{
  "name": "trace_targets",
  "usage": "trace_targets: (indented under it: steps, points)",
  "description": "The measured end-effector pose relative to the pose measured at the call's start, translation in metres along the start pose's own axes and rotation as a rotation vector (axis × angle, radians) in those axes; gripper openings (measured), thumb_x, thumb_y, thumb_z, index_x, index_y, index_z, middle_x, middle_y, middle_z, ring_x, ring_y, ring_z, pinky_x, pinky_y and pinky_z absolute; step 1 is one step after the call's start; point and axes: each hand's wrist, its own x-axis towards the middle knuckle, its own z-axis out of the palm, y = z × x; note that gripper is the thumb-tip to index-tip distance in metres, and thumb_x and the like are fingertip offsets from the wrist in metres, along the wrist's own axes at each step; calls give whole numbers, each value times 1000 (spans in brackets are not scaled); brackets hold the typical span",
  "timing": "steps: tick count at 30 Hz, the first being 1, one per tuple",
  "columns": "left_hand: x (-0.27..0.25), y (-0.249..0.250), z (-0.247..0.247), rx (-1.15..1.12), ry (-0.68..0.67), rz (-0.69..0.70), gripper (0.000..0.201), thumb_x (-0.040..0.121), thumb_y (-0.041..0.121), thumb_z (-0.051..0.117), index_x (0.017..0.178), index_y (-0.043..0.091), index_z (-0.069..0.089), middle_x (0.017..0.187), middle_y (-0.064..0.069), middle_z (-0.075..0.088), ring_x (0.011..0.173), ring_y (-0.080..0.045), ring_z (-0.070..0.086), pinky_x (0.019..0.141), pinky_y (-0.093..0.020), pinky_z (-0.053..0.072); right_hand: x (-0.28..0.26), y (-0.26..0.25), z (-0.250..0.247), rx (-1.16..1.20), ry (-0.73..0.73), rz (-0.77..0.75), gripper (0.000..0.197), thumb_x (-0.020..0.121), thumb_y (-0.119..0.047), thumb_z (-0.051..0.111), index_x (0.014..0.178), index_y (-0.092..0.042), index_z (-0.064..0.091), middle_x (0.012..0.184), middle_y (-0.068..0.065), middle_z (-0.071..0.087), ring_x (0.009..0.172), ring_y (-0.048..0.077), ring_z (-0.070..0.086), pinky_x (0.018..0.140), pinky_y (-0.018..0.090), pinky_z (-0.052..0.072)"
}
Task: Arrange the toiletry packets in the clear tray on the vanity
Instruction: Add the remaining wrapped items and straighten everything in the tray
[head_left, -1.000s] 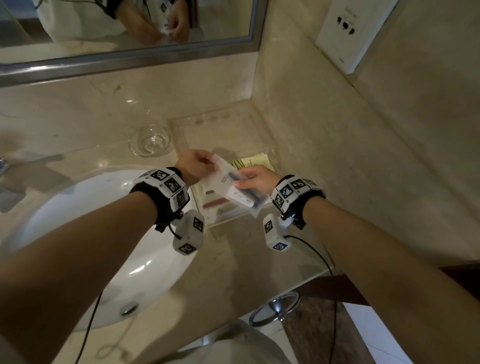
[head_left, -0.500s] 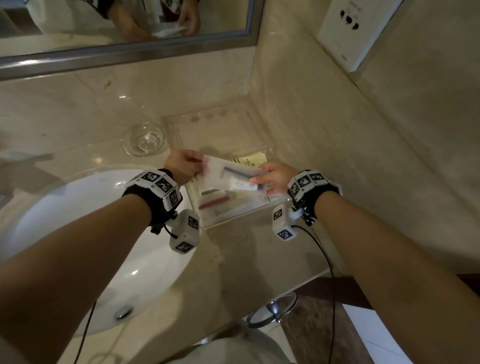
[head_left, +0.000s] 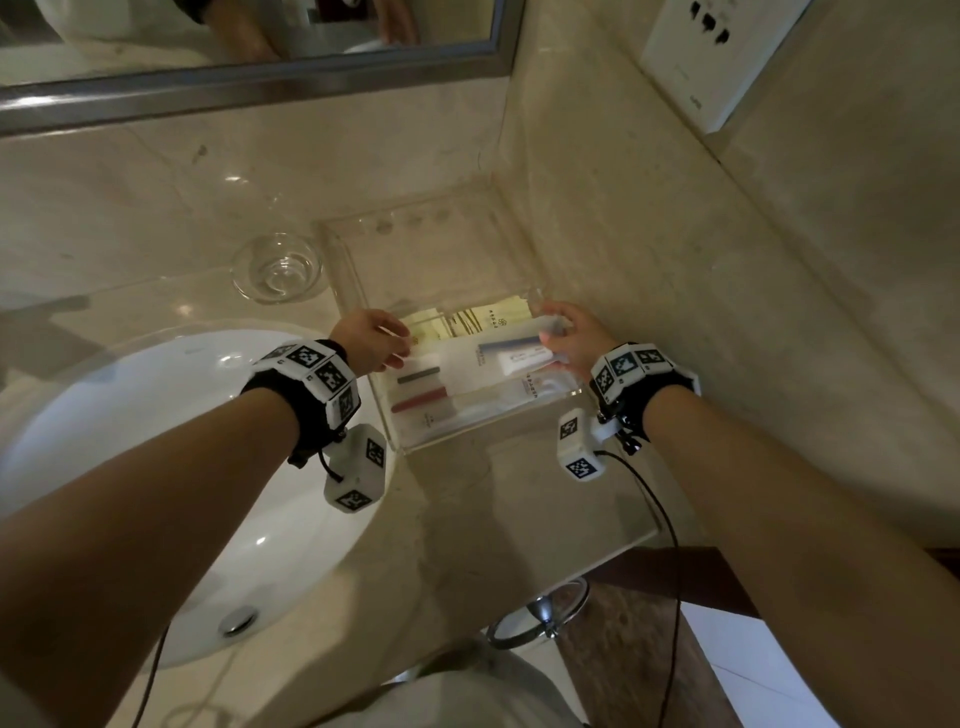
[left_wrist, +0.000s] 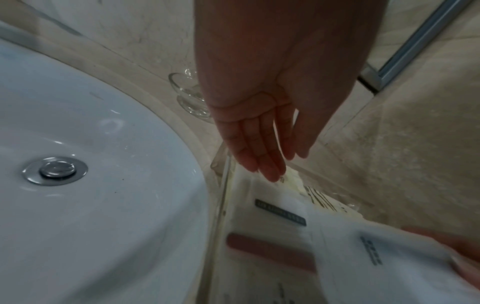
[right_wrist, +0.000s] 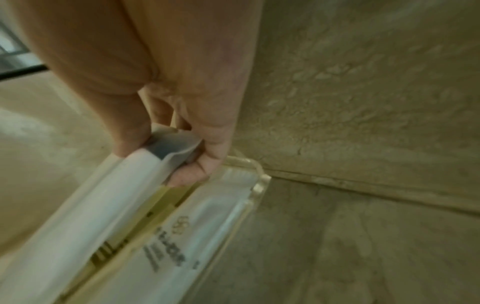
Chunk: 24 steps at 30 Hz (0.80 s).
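The clear tray (head_left: 467, 435) sits in the vanity's back right corner. In it lie a yellow packet (head_left: 483, 322), a packet with a dark label (head_left: 418, 375) and one with a red label (head_left: 421, 397). Across them rests a frosted toothbrush packet (head_left: 498, 353) with a blue handle and a white tube inside. My right hand (head_left: 566, 338) pinches that packet's right end (right_wrist: 171, 148) between thumb and fingers, close to the tray corner (right_wrist: 259, 185). My left hand (head_left: 374, 340) is at the packet's left end, its fingers (left_wrist: 270, 172) straight, with the tips at the packet's edge.
A small glass dish (head_left: 278, 267) stands left of the tray. The white sink basin (head_left: 156, 467) lies to the left, close to the tray wall (left_wrist: 223, 205). Marble walls close the corner behind and to the right, with a socket plate (head_left: 722, 57) high on the right.
Both hands held the toothbrush packet tilted above the tray; it has come down level onto the other packets. My left hand's fingers have straightened off it. The right hand still pinches it.
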Motion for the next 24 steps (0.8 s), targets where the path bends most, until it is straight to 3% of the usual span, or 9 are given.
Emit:
trace_targets:
  steps: [4,6,8,10,12,14,17,21,24]
  points:
    - [0,-4,0,-5,10,-1,6,87,5,57,85,11,59,71,0,61,49,-6,60,55,-18,45,4,11,5,-197,16,-23,57,90,-7,57,141,-13,34,142,17,43,125,33,49,101,45,46]
    - [0,-5,0,-5,12,4,8,87,5,58,81,12,59,72,-1,61,58,-10,59,58,-20,45,7,14,10,-381,64,-54,60,89,-13,60,141,-11,32,141,15,44,127,32,48,105,44,42]
    - [-1,-5,1,10,19,8,6,87,6,59,92,7,62,76,-4,62,63,-12,58,60,-20,45,8,13,15,-508,119,-68,57,89,-16,59,139,-9,34,137,15,48,123,32,50,101,40,44]
    - [0,-8,-1,33,25,7,19,86,6,58,103,0,65,85,-12,65,68,-15,59,64,-22,47,8,10,20,-663,190,-71,49,89,-19,59,133,-8,39,131,16,50,118,34,52,95,41,46]
    - [-2,-10,-2,86,29,23,25,86,8,58,108,-1,65,97,-18,67,82,-23,63,76,-31,51,4,4,28,-845,284,-110,45,90,-20,57,131,-8,43,130,16,47,119,34,48,97,41,43]
    - [-4,-10,-3,143,41,35,28,85,9,60,111,2,66,113,-19,67,105,-29,62,95,-37,47,1,-3,40,-831,320,-234,36,92,-15,51,127,-7,49,132,15,47,120,32,47,98,39,42]
    - [-10,-8,-3,216,65,39,29,87,15,58,114,8,66,125,-13,63,121,-28,54,104,-31,39,-1,-13,62,-642,141,-386,27,94,-9,45,116,-5,61,123,12,59,112,29,57,96,34,46]
    - [-15,-5,-2,304,48,43,33,91,20,53,122,8,61,132,-10,58,126,-24,50,104,-25,34,-1,-26,87,-604,-80,-279,36,97,-9,39,130,-8,54,135,13,55,115,31,58,98,42,49]
    - [-16,-4,-2,360,37,40,36,93,22,51,125,7,59,134,-10,57,127,-24,49,106,-25,33,3,-32,94,-667,-103,-177,39,98,-7,34,134,-7,49,136,17,53,98,36,66,90,44,54]
